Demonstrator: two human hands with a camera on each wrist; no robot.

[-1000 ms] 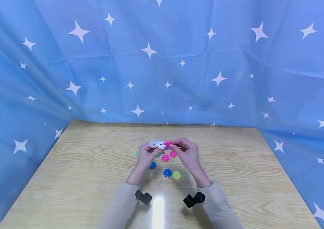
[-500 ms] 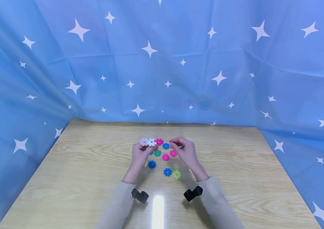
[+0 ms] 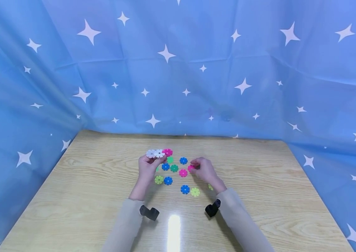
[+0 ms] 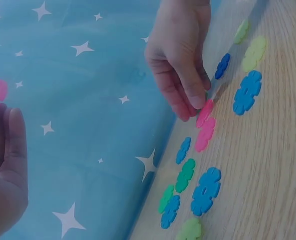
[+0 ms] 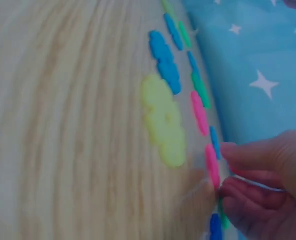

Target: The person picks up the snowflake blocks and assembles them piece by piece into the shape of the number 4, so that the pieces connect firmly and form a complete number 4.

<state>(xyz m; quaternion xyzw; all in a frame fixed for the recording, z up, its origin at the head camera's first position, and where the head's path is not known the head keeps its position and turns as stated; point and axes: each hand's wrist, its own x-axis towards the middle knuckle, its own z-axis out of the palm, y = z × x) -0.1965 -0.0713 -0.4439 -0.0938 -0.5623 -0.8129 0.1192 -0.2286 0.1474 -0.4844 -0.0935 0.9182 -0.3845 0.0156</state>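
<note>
Left hand [image 3: 147, 169]: raised over the worktop [image 3: 260, 175], fingers curled in a grip on a joined row of notched discs [image 3: 159, 153]; two white, one pink at the end toward the right hand [image 3: 204, 170].

Right hand: low over the worktop, fingers bent, with a gap to the thumb; tips at the near pink disc [image 3: 191, 168], contact impossible to tell.

Second pink disc [image 3: 183, 173]: flat, just beside the first, on its left.

Dark green disc [image 3: 174, 168]: flat, between the second pink disc and a blue disc [image 3: 165, 167].

Front pair: blue disc at left [image 3: 185, 189], yellow-green disc at right [image 3: 195, 191], just beside each other.

Left pair: yellow-green disc [image 3: 159, 180] next to another blue disc [image 3: 168, 181].

Backdrop: blue cloth [image 3: 178, 77] with white stars, behind the worktop.
</note>
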